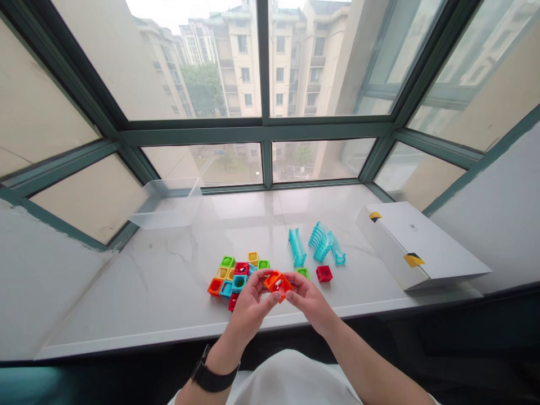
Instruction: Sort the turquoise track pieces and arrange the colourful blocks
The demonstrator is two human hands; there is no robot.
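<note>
Between my left hand [253,301] and my right hand [307,298] is an orange hollow cube block [278,283], tilted and gripped from both sides by fingers and thumbs. It is held above the front part of the white sill. Just beyond and left of my left hand sits a cluster of hollow cube blocks [226,273] in green, yellow, red, blue and orange, partly covered by that hand. A green block [302,273] lies behind my right hand, and a red block [324,274] stands to its right. Clear blue track pieces [321,243] lie farther back, one straight and others curved.
A clear plastic bin [169,211] stands at the back left of the marble-patterned sill [139,304]. At the right lies a white box [422,247] with yellow-and-black tabs. Green-framed windows [264,132] enclose the back and sides. The sill's front edge runs close to my body.
</note>
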